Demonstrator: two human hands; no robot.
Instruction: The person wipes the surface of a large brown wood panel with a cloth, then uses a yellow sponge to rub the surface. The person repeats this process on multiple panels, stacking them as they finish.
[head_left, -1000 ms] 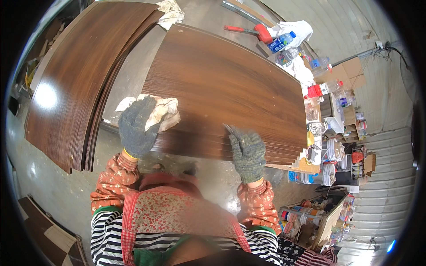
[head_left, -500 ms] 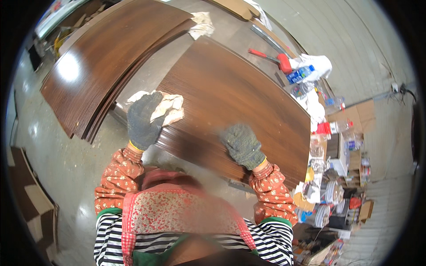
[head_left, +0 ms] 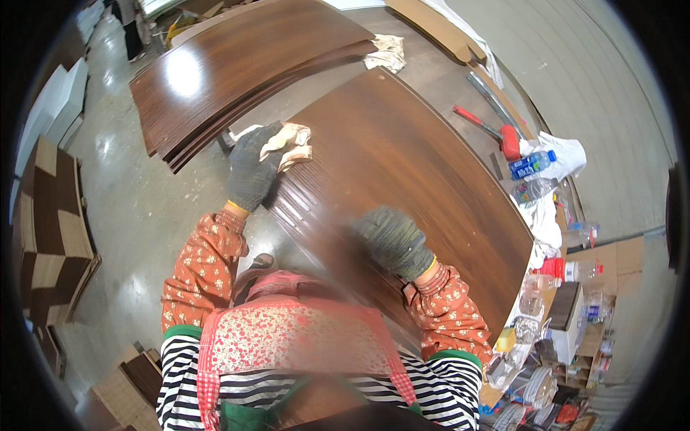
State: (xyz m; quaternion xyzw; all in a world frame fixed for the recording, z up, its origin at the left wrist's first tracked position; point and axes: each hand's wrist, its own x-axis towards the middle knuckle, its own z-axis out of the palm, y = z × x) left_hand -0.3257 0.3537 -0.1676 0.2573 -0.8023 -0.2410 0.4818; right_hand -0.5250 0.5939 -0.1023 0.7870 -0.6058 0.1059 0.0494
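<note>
A stack of dark brown wood-grain panels (head_left: 410,158) lies in front of me. My left hand (head_left: 253,171), in a grey knit glove, grips the stack's near left corner and holds a crumpled pale rag (head_left: 287,144) against it. My right hand (head_left: 392,241), also gloved, rests palm down on the top panel's near edge. Floral sleeves, an apron and a striped top fill the lower middle of the view.
A second stack of brown panels (head_left: 237,72) lies to the far left on the concrete floor (head_left: 136,215). A red-handled tool (head_left: 496,133), plastic bottles (head_left: 532,165) and cluttered boxes (head_left: 568,316) line the right. Smaller board pieces (head_left: 50,237) stand at the left edge.
The view has swung left and closer. My left hand has stayed on the rag at the corner. My right hand has slid along the near edge of the top panel.
</note>
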